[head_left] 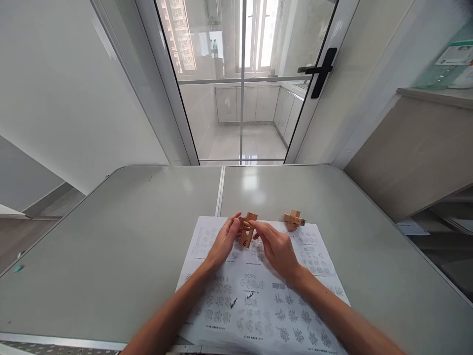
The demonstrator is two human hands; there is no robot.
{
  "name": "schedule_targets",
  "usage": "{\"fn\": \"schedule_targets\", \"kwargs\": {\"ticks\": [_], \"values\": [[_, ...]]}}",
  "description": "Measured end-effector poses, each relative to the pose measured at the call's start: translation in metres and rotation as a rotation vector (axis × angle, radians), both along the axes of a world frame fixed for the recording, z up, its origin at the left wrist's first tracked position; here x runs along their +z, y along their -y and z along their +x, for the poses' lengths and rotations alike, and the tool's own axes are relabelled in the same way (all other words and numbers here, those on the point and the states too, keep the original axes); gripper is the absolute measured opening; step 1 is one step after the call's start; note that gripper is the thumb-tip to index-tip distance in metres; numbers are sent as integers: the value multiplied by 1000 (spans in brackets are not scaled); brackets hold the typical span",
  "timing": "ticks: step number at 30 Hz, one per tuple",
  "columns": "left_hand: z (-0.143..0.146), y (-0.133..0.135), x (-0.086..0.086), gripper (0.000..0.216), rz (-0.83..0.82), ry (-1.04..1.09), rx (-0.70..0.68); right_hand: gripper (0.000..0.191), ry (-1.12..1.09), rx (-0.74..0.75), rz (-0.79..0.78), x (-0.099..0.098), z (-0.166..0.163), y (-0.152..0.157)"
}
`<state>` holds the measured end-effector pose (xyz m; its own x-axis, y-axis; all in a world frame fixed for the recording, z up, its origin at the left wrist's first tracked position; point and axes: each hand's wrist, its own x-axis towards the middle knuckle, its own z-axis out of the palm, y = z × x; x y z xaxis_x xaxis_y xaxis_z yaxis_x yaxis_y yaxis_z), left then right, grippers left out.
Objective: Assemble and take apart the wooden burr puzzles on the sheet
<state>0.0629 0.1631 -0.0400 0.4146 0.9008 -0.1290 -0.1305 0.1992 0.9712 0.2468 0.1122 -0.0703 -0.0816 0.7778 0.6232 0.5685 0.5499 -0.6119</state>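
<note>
Over the upper part of a printed sheet [254,268], my left hand [226,239] grips a light-brown wooden burr puzzle [245,240] from its left side. A dark mark like a "3" shows on the puzzle's near end. From the right, my right hand [276,245] has its fingers closed together, their tips pinching the puzzle near its top. Fingers hide part of the joint between the pieces. Beyond my right hand, a second wooden puzzle [294,220] with crossed bars stands at the sheet's far edge; no hand touches it.
Rows of small line drawings and two handwritten ticks cover the sheet, which lies on a grey table [111,256]. Behind the table is a glass door [242,113] with a black handle [322,73]. A shelf [443,96] with plastic packages stands at right.
</note>
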Motion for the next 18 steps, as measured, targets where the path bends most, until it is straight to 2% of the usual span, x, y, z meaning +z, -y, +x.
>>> {"fn": "schedule_targets", "kwargs": {"ticks": [4, 9, 18], "values": [[0, 0, 1, 70, 16, 45, -111, 50, 1, -2, 2, 0, 1, 1], [-2, -3, -2, 66, -12, 85, -120, 54, 18, -12, 12, 0, 2, 1], [4, 2, 6, 64, -83, 148, -98, 49, 34, -53, 53, 3, -2, 1]]}}
